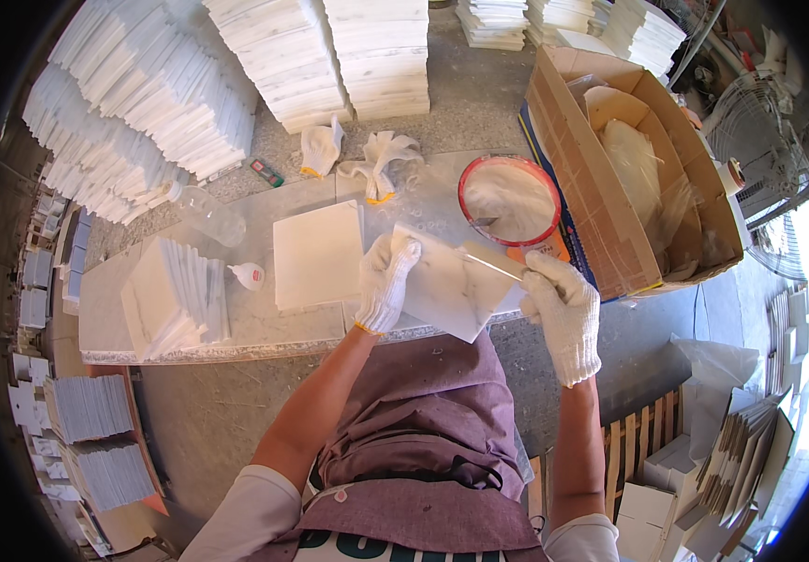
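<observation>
My left hand (387, 281), in a white knit glove, grips the left edge of a white marble tile (451, 286) with grey veins, tilted above the table's near edge. My gloved right hand (562, 314) is closed round a thin metal spatula (493, 261), whose blade lies across the tile's upper right part. Its handle is hidden in my fingers. Just beyond, a red-rimmed bowl (557, 217) holds white powder, with a small dark tool leaning inside. Left of my left hand, a squarish stack of pale tiles (318, 255) lies on the table (264, 332).
A row of leaning tiles (175, 295), a small white squeeze bottle (247, 275) and a clear plastic bottle (212, 217) are on the left. Spare gloves (384, 161) lie behind. A large cardboard box (601, 178) borders the right side. Tall tile stacks (381, 56) stand at the back.
</observation>
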{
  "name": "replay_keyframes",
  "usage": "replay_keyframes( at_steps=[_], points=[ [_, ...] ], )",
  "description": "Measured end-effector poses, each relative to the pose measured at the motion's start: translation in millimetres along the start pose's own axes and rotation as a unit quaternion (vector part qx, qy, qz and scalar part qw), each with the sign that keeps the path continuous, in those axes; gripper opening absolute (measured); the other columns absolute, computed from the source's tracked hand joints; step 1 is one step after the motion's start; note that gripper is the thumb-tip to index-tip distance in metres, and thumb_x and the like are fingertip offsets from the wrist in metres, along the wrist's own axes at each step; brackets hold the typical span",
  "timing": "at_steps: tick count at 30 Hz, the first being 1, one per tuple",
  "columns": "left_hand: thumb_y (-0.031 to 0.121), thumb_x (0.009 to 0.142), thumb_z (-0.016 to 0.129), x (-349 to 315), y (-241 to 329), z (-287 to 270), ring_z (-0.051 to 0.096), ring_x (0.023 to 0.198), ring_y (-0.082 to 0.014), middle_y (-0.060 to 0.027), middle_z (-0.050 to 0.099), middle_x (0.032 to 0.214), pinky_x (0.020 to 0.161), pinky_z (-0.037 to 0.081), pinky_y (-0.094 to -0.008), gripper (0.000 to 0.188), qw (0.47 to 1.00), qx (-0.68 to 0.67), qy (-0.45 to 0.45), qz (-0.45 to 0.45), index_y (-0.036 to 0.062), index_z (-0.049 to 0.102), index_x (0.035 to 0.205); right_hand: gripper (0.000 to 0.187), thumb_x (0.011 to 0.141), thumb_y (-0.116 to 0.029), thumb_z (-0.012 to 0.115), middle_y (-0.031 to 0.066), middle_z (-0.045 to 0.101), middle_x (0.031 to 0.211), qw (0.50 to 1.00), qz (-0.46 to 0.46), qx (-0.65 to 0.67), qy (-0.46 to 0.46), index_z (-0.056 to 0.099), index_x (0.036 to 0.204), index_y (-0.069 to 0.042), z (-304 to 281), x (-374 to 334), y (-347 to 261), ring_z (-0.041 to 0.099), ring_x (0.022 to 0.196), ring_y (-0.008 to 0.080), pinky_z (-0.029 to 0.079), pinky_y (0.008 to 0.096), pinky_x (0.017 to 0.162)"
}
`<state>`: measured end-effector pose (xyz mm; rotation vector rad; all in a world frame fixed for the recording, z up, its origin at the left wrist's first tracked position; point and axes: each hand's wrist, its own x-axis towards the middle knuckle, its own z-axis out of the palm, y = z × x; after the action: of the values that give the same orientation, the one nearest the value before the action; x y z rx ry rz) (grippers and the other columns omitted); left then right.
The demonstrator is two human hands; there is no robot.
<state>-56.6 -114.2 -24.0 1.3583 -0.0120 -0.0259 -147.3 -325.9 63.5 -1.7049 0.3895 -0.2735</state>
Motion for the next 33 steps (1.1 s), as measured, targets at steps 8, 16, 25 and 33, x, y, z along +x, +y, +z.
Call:
replay_keyframes(
  at_steps=[8,16,25,33],
  points=[
    [0.020,0.095,0.068,-0.7,0.8,-1.4,0.055,0.078,-0.0030,0.0036,0.065,0.085,0.073,0.046,-0.0219,0.013,1.000,0.014,-0.007,0.010,0.0069,0.066,0.096,0.025,0.091,-0.007,0.068,0.0055,0.068,0.079,1.000,0.006,0.002,0.002,0.071,0.114,0.001,-2.7,-2.3,1.0,0.058,0.061,0.0062,0.046,0.0221,0.054],
    [0.021,0.095,0.068,0.0,-1.7,-1.1,0.054,0.078,-0.0030,0.0043,0.064,0.084,0.072,0.046,-0.0219,0.014,1.000,0.011,0.000,0.006,0.0064,0.066,0.095,0.025,0.091,-0.008,0.067,0.0059,0.071,0.089,0.999,0.020,0.025,-0.006,0.071,0.115,-0.001,-5.1,2.2,5.1,0.062,0.065,0.0070,0.048,0.0212,0.055],
    [0.021,0.096,0.066,0.3,-10.1,-5.1,0.051,0.076,-0.0031,0.0057,0.060,0.081,0.068,0.044,-0.0215,0.014,1.000,0.007,0.011,-0.001,0.0070,0.066,0.091,0.035,0.093,-0.018,0.065,0.0056,0.068,0.088,0.960,0.148,0.168,-0.169,0.064,0.121,0.003,-26.4,52.0,13.8,0.055,0.063,0.0060,0.041,0.0185,0.054],
    [0.024,0.095,0.068,-0.7,-7.9,-7.5,0.048,0.072,-0.0029,0.0061,0.058,0.080,0.065,0.042,-0.0215,0.016,1.000,-0.002,0.004,0.006,0.0084,0.066,0.089,0.039,0.092,-0.018,0.066,0.0058,0.064,0.088,0.935,0.187,0.104,-0.282,0.063,0.123,0.005,-15.2,69.4,12.3,0.050,0.063,0.0056,0.035,0.0186,0.052]
  ],
)
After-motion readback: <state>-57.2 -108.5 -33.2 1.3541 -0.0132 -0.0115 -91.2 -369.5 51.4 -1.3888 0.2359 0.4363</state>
